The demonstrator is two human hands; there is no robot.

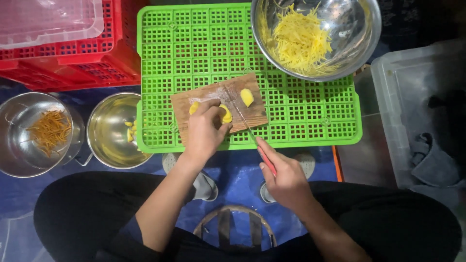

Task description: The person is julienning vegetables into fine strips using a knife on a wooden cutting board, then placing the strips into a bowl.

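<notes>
The right hand's [286,182] grip is clenched on a red-handled knife [245,123], blade on the board [218,107]. The left hand [204,133] presses yellow pieces [225,114] there; another piece [247,97] lies beside. Beyond, on the green crate [204,43], a bowl [359,43] holds shreds [301,41].

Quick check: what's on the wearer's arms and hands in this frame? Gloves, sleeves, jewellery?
Both forearms are bare up to the elbow; no sleeves show. The left hand and right hand wear no gloves, and no watch, ring or bracelet is visible. Black trousers cover the legs below the arms.
</notes>
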